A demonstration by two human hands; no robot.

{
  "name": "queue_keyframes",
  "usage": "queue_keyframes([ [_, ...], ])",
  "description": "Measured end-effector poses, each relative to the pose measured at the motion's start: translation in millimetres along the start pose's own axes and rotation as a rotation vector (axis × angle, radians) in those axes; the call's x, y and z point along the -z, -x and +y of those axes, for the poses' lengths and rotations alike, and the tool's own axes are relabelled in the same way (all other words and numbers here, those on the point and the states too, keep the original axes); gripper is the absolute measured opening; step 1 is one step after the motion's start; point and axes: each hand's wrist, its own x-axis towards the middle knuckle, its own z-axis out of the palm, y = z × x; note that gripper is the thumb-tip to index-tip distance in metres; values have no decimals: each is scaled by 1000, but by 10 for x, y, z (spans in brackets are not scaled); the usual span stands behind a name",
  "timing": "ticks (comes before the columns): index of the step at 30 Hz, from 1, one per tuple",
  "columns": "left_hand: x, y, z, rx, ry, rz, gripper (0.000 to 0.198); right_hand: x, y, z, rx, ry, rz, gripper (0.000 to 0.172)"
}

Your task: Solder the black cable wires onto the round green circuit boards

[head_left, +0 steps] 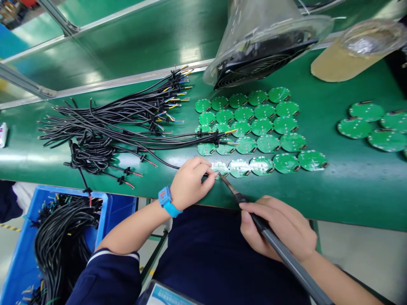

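My left hand [191, 180] pinches the end of a black cable [165, 162] at the left edge of a round green circuit board [220, 168], the leftmost of the front row. In my right hand [280, 228] is a soldering iron [265, 230], gripped like a pen. Its tip reaches that same board, close to my left fingertips. The wire ends under my fingers are too small to make out. More round green boards [244, 143] lie in rows just behind, and several black cables [190, 140] rest across the left ones.
Bundled black cables [127, 110] with stripped coloured ends lie at left. A blue bin [106, 212] of cables stands below the table's front edge. Behind the boards are a fume extractor hood with a fan [263, 63] and a tan cylinder [343, 59]. More boards [386, 140] lie at right.
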Motion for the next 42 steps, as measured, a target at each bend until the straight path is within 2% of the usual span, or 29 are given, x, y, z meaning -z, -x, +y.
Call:
queue_keyframes([
  [9, 20, -19, 41, 30, -52, -40, 9, 18, 2, 10, -31, -19, -1, 20],
  [16, 61, -62, 65, 90, -19, -98, 7, 116, -74, 43, -207, -67, 32, 16],
  [26, 132, -133, 54, 69, 4, -190, 7, 50, -101, 89, -158, -101, 46, 19],
  [39, 60, -125, 166, 229, -1, -96, 13, 44, -55, 126, -129, -172, -4, 21],
  [42, 60, -155, 176, 259, -2, -114, 16, 40, -47, 120, -128, -185, 15, 22],
])
